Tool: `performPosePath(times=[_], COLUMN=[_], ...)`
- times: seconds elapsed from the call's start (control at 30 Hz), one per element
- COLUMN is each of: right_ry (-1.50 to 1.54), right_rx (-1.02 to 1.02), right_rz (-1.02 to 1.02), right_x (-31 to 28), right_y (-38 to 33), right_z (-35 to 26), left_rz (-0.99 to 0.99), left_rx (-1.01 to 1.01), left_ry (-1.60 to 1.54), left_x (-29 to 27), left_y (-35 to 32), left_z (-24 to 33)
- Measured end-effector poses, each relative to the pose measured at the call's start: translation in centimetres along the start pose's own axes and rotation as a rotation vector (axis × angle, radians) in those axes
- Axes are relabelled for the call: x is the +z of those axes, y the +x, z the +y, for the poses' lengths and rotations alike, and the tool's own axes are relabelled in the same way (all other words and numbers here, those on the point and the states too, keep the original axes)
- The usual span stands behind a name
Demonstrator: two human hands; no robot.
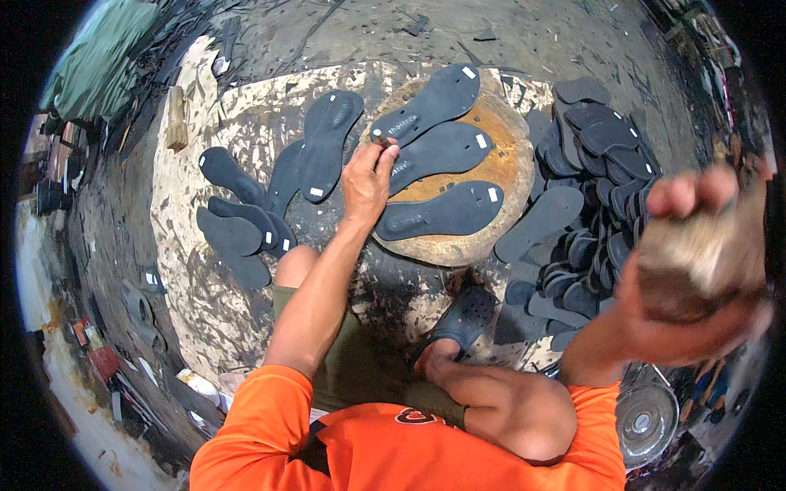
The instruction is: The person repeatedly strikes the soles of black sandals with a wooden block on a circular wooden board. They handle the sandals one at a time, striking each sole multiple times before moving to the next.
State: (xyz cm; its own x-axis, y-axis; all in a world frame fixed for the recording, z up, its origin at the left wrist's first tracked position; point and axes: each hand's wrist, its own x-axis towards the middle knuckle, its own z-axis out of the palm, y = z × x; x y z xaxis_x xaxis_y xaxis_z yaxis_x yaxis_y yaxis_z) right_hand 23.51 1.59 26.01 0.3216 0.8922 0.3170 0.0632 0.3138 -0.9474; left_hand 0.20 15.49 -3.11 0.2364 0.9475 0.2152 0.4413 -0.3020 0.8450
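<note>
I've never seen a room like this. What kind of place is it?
Probably a small sandal-making workshop. Dark shoe soles lie on a round wooden block, a big heap of soles sits beside it, and the floor is stained and messy.

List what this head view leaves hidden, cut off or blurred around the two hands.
- Right hand: motion-blurred; the pale block it grips cannot be identified.
- Small tool under the left hand: fingers cover most of it.
- Pile of soles: lower ones buried, right side behind the raised hand.
</note>
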Motion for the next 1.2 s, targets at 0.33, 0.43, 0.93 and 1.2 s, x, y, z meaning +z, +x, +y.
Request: performPosePath(times=[0.33,0.43,0.93,1.2], right_ry=[-0.369,-0.285,-0.029,-0.793], right_rx=[0.881,0.924,0.58,0.798], right_rz=[-0.432,-0.371,-0.007,-0.553], right_x=[0.8,0.1,2.7,1.8], right_y=[-10.8,-12.2,-3.8,-12.0], right_z=[21.5,23.7,4.4,21.0], left_rz=[-0.037,0.351,-0.073,-0.133], left_rx=[0.148,-0.506,0.067,0.343], left_ry=[0.064,-0.746,0.044,0.137], left_x=[0.2,-0.3,0.4,1.3], left_y=[0.1,1.6,-3.0,-3.0], left_z=[-0.4,0.4,-0.1,-0.7])
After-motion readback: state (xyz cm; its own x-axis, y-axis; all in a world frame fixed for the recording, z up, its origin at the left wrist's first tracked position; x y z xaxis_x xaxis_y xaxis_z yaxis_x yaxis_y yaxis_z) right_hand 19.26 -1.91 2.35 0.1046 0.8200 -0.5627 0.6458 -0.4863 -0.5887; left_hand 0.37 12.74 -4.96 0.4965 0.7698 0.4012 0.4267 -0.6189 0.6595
